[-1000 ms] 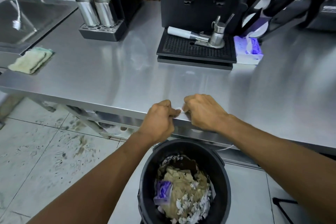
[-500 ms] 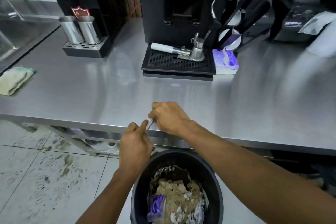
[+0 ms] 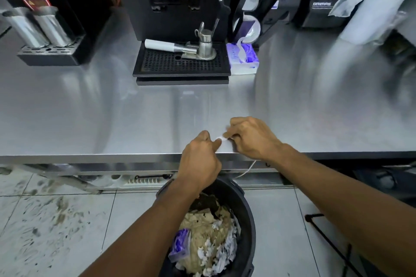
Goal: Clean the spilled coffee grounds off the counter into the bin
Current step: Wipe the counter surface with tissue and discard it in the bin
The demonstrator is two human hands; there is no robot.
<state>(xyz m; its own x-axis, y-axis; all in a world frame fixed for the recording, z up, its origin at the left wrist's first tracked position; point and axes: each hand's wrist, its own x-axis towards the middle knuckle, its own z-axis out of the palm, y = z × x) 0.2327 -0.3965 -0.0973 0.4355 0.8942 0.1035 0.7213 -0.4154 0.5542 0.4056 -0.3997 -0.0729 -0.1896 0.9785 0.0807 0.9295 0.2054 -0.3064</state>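
**Coffee grounds: none in sight on the tabletop (image 3: 112,119)**

Cannot make out any loose grounds on the steel, neither along the near edge nor farther back by the drip tray (image 3: 182,64). Too much glare and blur toward the right to rule out a thin dusting there. Reads, on that showing, as a task close to done.

Holding one small white scrap (image 3: 221,138), likely a bit of tissue, at the near edge of the tabletop, almost straight above the bin (image 3: 247,213). With the left hand (image 3: 200,159), curled into a loose fist, pinching the scrap's left end between thumb and forefinger. With the right hand (image 3: 252,139), likewise curled and knuckles up, nipping the right end. Nothing else in either of the hands. Cannot tell of any grounds caught in the scrap itself.

Down on the floor, just below the tabletop edge and partly under the left forearm: the bin, well filled with crumpled beige paper, white shreds and a purple wrapper (image 3: 180,243). A dark patch at its far side, possibly grounds already tipped in, though not certain.

Left to do, by this reading: drop the scrap into the bin. Then perhaps one more wipe with a fresh sheet from the tissue box (image 3: 242,58), just right of the drip tray.
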